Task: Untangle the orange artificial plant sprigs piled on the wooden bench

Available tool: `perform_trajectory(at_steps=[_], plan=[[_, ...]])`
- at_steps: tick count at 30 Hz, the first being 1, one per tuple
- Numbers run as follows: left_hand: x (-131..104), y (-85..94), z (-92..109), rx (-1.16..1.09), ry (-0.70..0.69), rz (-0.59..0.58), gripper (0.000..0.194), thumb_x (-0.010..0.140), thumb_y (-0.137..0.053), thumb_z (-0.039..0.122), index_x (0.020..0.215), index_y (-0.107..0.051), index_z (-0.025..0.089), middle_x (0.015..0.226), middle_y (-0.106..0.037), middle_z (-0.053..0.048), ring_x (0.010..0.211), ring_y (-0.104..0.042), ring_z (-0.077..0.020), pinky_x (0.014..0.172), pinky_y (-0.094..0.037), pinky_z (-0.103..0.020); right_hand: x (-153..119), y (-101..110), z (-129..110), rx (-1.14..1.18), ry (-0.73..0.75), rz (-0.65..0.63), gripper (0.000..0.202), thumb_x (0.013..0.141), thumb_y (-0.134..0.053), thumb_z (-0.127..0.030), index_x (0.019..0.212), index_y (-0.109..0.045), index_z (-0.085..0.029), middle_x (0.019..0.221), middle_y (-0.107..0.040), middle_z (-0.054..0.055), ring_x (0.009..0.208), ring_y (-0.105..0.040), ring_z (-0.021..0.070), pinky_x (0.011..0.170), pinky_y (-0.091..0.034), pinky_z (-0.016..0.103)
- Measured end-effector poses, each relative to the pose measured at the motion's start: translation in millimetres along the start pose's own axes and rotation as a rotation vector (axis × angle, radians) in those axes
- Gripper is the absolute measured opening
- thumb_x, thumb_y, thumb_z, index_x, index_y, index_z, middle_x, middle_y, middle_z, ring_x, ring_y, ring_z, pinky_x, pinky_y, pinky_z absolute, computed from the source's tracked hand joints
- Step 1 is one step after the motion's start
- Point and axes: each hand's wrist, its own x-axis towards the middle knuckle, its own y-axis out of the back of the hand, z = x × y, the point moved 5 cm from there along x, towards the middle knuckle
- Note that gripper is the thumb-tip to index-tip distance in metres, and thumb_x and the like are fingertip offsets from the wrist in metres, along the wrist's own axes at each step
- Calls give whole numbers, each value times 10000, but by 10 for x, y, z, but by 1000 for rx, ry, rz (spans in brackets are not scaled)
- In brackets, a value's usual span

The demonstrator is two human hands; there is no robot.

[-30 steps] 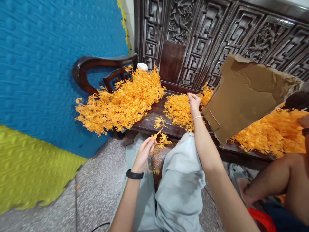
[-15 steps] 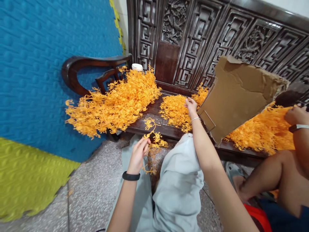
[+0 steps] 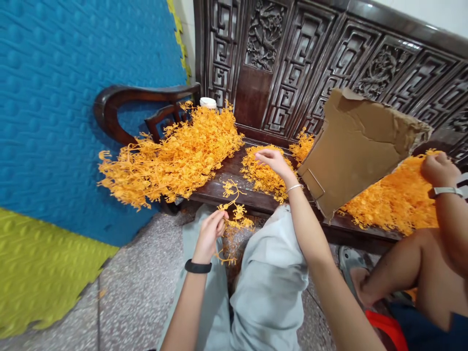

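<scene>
Orange plastic pieces on thin branching stems lie heaped on a dark wooden bench. My left hand, with a black wristband, pinches an orange branched sprig in front of the bench edge, above my knees. Over the small middle pile is my right hand, palm down, its fingers extended and a thin bracelet at the wrist. No piece can be seen in it. The large pile spreads across the left part of the bench.
A torn cardboard sheet leans beside the middle pile. Beyond it, another person's hand touches a further orange pile. A white container stands by the carved backrest. The curved armrest is at left.
My right hand has moved left across the middle pile and its fingers have opened. My left hand keeps its place with the sprig. The other person's hand has shifted slightly left and up.
</scene>
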Motion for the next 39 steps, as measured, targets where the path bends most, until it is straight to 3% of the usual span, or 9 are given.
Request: perform_trajectory(at_steps=[3, 6, 12, 16, 20, 26, 30, 34, 39], plan=[[14, 1, -23, 13, 3, -1, 238, 723, -595, 355, 634, -541, 141, 366, -208, 102, 344, -132, -28, 377, -88, -191, -142, -319, -357, 10, 97, -228, 274, 770, -563, -386, 915, -638, -166, 929, -655, 52, 828, -598, 119, 764, -480, 256], [21, 11, -29, 25, 6, 9, 260, 713, -602, 365, 601, -531, 141, 366, -210, 98, 348, -134, -28, 379, -88, -194, -259, -584, -503, -15, 131, -469, 279, 771, -574, -361, 973, -631, -177, 1004, -641, 42, 896, -586, 118, 820, -456, 256], [15, 48, 9, 102, -1, 32, 314, 687, -629, 387, 541, -514, 135, 389, -196, 93, 371, -146, -26, 389, -93, -193, -348, -867, -304, -177, 52, -814, 315, 679, -674, -304, 953, -642, -151, 885, -667, 32, 777, -595, 108, 708, -447, 217], [10, 54, 18, 114, 11, 48, 328, 676, -637, 391, 520, -505, 134, 390, -184, 94, 374, -133, -23, 390, -84, -195, -378, -920, -239, -182, 35, -926, 249, 643, -697, -267, 848, -654, -133, 770, -667, 17, 670, -585, 94, 625, -431, 201], [10, 51, 11, 108, 20, 45, 323, 665, -643, 380, 511, -498, 135, 396, -180, 96, 380, -125, -22, 390, -81, -193, -335, -878, -215, -176, 13, -832, 157, 660, -676, -259, 710, -620, -121, 660, -637, 8, 602, -563, 89, 584, -416, 203], [34, 60, -19, 60, 33, 64, 314, 637, -649, 377, 500, -488, 145, 374, -197, 98, 364, -126, -23, 385, -80, -201, -178, -672, -206, -289, 45, -396, 264, 619, -707, -321, 636, -531, -125, 579, -561, -13, 541, -500, 83, 522, -346, 199], [29, 24, -26, 42, 27, 65, 311, 633, -654, 386, 516, -496, 144, 373, -213, 98, 354, -145, -23, 381, -87, -202, -156, -638, -254, -262, 62, -312, 298, 637, -685, -369, 624, -499, -136, 566, -539, -20, 539, -484, 82, 533, -341, 204], [11, -27, -17, 27, 29, 49, 332, 636, -659, 406, 530, -492, 141, 368, -216, 102, 347, -150, -16, 380, -90, -195, -129, -635, -300, -259, 101, -221, 224, 669, -658, -293, 616, -510, -134, 566, -529, -25, 531, -457, 71, 537, -335, 201], [-10, -68, 33, 3, -4, 33, 326, 675, -636, 407, 555, -481, 146, 378, -199, 105, 344, -152, -17, 377, -106, -185, -60, -641, -217, -202, -7, -81, 210, 683, -647, -259, 592, -504, -135, 556, -562, -7, 523, -500, 77, 542, -361, 201]])
